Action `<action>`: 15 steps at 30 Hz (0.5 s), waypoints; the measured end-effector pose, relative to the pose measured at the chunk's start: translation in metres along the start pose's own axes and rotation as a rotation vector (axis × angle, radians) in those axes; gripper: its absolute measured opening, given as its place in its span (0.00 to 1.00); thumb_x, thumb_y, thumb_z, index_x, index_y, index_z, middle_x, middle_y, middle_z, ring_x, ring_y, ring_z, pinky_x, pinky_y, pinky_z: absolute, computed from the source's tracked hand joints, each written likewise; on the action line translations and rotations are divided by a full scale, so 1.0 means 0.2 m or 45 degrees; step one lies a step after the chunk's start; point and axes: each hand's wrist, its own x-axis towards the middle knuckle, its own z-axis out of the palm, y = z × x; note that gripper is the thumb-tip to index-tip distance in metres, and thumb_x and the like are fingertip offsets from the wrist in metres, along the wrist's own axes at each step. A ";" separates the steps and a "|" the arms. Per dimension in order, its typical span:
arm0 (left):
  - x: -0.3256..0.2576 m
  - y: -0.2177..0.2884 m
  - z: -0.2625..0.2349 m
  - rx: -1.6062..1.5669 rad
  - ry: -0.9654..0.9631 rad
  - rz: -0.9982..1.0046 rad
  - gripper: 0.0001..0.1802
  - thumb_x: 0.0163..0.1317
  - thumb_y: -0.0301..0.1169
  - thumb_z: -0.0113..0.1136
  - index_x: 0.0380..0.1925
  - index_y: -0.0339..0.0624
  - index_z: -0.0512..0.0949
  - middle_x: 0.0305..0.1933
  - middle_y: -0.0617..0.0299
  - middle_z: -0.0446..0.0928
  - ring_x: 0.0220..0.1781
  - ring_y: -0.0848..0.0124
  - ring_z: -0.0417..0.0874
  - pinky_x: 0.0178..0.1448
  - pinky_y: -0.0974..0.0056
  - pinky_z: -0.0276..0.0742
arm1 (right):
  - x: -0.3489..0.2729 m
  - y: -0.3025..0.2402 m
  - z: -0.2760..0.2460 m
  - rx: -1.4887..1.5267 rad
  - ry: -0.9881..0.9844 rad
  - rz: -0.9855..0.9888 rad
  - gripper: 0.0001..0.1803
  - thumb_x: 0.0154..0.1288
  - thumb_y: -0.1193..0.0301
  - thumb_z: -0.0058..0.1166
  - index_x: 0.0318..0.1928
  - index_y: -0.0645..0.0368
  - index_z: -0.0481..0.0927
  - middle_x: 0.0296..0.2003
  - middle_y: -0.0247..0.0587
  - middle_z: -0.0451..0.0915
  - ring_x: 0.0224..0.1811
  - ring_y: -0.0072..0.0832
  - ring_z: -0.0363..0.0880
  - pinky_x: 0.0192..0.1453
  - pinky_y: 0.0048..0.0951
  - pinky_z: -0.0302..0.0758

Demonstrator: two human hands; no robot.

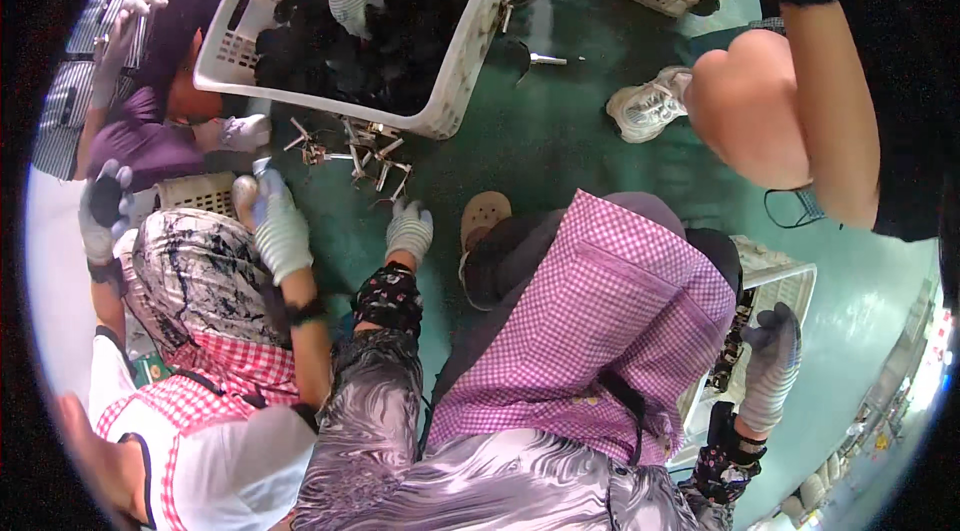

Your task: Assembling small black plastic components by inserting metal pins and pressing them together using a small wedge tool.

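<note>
White plastic crate (478, 41) w/ black pcs (420, 41) sits up front; smaller white crate (793, 283) at R. Gloved R hand (770, 376) nr its rim, released, fingers loose. Gloved L hand (408, 231) at edge of small parts (360, 163) on green flr; can't tell if gripping.

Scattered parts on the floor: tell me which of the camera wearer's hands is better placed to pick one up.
Left, most likely: the left hand is right by the scattered parts, fingers toward them, while the right hand is far off, beside the white basket.
</note>
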 end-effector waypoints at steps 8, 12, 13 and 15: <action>0.02 0.13 -0.12 -0.219 0.313 0.092 0.16 0.58 0.37 0.50 0.42 0.41 0.76 0.46 0.52 0.75 0.46 0.50 0.76 0.50 0.55 0.71 | 0.00 -0.05 0.10 -0.257 -0.042 -0.113 0.24 0.62 0.56 0.48 0.49 0.64 0.72 0.36 0.38 0.76 0.34 0.24 0.73 0.40 0.24 0.70; -0.15 0.48 -0.59 -0.722 0.953 0.821 0.07 0.54 0.25 0.55 0.35 0.38 0.75 0.33 0.53 0.76 0.34 0.58 0.76 0.39 0.61 0.72 | 0.00 -0.09 0.13 -0.064 -0.024 0.057 0.26 0.60 0.53 0.50 0.48 0.63 0.72 0.36 0.37 0.76 0.34 0.24 0.73 0.39 0.25 0.70; -0.15 0.50 -0.70 -0.725 1.077 0.911 0.08 0.54 0.23 0.56 0.35 0.38 0.75 0.34 0.53 0.75 0.35 0.58 0.76 0.40 0.61 0.72 | 0.00 -0.09 0.15 -0.071 -0.062 0.052 0.25 0.60 0.53 0.50 0.47 0.63 0.72 0.35 0.37 0.76 0.33 0.24 0.72 0.39 0.25 0.70; -0.06 0.60 -0.95 -0.620 1.037 0.915 0.13 0.53 0.25 0.57 0.40 0.38 0.73 0.39 0.52 0.75 0.41 0.60 0.76 0.46 0.61 0.71 | 0.00 -0.10 0.17 -0.082 -0.090 0.053 0.25 0.60 0.53 0.50 0.47 0.62 0.72 0.35 0.36 0.76 0.33 0.23 0.72 0.39 0.26 0.70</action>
